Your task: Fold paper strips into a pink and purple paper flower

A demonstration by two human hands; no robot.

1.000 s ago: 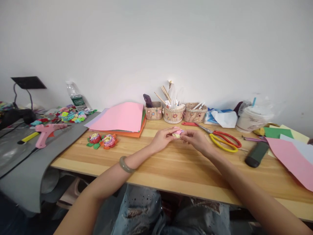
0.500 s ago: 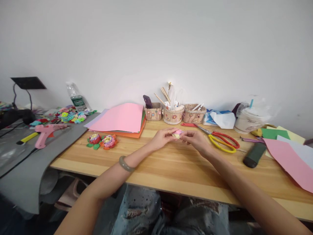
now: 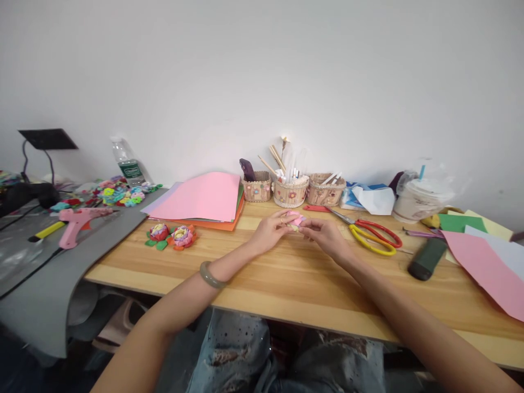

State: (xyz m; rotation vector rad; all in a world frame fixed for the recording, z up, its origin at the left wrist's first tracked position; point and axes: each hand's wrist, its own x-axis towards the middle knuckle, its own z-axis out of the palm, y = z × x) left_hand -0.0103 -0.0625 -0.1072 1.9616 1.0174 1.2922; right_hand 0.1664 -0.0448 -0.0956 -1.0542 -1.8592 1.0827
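A small pink and pale-yellow paper flower [image 3: 296, 221] is pinched between my two hands, just above the wooden table [image 3: 262, 289]. My left hand [image 3: 268, 232] grips it from the left, its fingers hiding part of the petals. From the other side my right hand [image 3: 325, 233] closes thumb and fingertips on the flower's edge. To the left lie two finished-looking paper flowers, a red one [image 3: 159, 232] with green leaves and an orange-purple one [image 3: 182, 237]. Scissors [image 3: 374, 237] with red and yellow handles rest right of my right hand.
Pink paper [image 3: 196, 196] tops a stack at the back left. Decorated baskets [image 3: 290, 194] stand along the wall. A pink glue gun [image 3: 77, 224] lies on the grey mat at far left. Right are a plastic cup [image 3: 423, 199], a dark green case [image 3: 428, 259] and coloured sheets [image 3: 487, 267].
The flower has turned slightly between my fingers, with more pink showing. My fingers have shifted a little on it; both hands stay in nearly the same place.
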